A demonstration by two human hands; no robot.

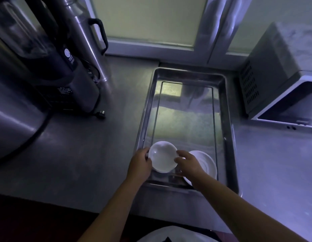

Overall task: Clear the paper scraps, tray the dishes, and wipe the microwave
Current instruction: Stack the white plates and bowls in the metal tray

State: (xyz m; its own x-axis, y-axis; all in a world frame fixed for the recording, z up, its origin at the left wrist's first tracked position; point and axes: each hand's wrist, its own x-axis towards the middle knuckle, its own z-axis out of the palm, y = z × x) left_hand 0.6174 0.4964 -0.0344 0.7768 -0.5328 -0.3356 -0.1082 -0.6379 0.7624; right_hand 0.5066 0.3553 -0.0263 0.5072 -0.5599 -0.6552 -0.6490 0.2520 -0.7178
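Observation:
A small white bowl (162, 157) sits at the near left end of a long steel tray (186, 75) on the counter. My left hand (139, 163) grips the bowl's left rim and my right hand (188, 163) holds its right rim. A white plate (207, 161) lies in the tray's near right corner, partly hidden under my right hand and wrist. The microwave (280, 81) stands at the right edge of the view, its side vents facing the tray.
A tall dark appliance (47, 55) with a steel jug and a black power cord (38, 130) fills the left of the steel counter. A window frame runs along the back. Bare counter lies between the cord and the tray.

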